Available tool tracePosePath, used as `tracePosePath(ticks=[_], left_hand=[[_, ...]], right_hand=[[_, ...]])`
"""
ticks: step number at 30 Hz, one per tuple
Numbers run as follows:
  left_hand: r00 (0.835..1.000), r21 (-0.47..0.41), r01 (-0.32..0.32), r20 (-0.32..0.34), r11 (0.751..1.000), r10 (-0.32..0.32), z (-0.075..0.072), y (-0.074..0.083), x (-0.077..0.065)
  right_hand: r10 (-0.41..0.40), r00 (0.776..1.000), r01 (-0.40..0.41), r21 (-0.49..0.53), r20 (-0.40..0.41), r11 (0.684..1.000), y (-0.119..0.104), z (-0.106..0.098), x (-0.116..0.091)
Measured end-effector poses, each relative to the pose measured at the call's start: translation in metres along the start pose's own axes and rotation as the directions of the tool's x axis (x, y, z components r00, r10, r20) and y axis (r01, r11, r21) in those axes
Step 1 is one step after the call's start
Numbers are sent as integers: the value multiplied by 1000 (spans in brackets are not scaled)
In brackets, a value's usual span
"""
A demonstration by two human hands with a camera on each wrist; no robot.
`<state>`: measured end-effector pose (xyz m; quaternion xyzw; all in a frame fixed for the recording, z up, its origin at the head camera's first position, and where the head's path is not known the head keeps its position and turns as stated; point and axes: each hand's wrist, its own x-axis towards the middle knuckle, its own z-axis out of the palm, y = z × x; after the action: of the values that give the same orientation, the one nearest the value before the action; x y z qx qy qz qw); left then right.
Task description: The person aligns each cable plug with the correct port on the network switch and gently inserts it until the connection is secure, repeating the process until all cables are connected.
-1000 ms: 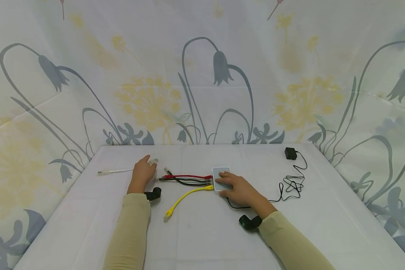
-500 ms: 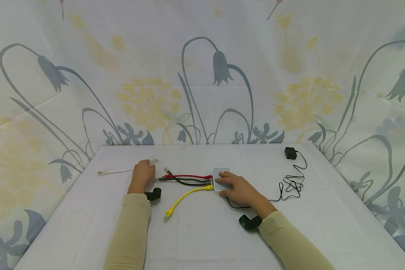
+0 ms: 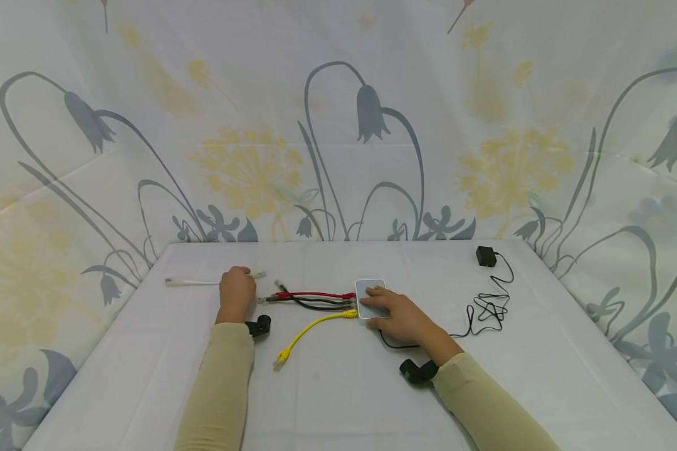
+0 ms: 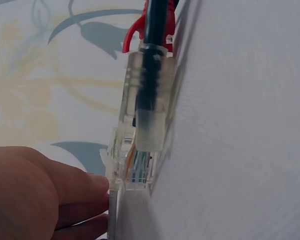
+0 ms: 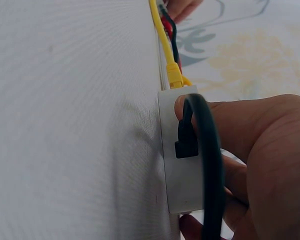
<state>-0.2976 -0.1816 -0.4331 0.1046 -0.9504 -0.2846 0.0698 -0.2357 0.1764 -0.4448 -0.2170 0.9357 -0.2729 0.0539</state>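
Note:
My left hand [image 3: 237, 294] pinches a white network cable [image 3: 194, 283] near its right end; the cable's clear plug shows just beyond the fingers. In the left wrist view, the thumb tip is close beside clear plugs of the other cables. My right hand [image 3: 397, 316] holds a small white network switch [image 3: 370, 288], fingers over its top and thumb [image 5: 225, 120] against its side. A black power plug [image 5: 187, 142] sits in that side. Red [image 3: 316, 294], black [image 3: 321, 307] and yellow [image 3: 316, 321] network cables run leftward from the switch.
A black power adapter [image 3: 486, 256] lies at the back right of the white table [image 3: 327, 401]. Its thin cord [image 3: 488, 307] lies in loose loops and runs to the switch. A patterned cloth [image 3: 338, 188] hangs behind the table.
My left fingers have curled in over the white network cable, and the hand has shifted slightly left. The cable's left end has moved a little toward the back. The right hand stays on the switch.

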Motion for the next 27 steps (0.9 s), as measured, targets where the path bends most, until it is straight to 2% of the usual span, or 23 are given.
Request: tracePosePath(ticks=[4, 12, 19, 27], left_hand=[[1000, 13, 2, -24, 1000, -1, -1, 2, -2], [1000, 66, -11, 5, 998, 11, -1, 0, -2], [998, 183, -58, -11, 981, 61, -1, -2, -1], [999, 154, -38, -19, 987, 41, -1, -2, -2]], right_hand=[[-3, 1000, 3, -6, -3, 1000, 1, 0, 0], [3, 1000, -3, -6, 0, 1000, 1, 1, 0], [-10, 1000, 10, -19, -5, 1000, 1, 0, 1], [-27, 1000, 26, -36, -10, 999, 1, 1, 1]])
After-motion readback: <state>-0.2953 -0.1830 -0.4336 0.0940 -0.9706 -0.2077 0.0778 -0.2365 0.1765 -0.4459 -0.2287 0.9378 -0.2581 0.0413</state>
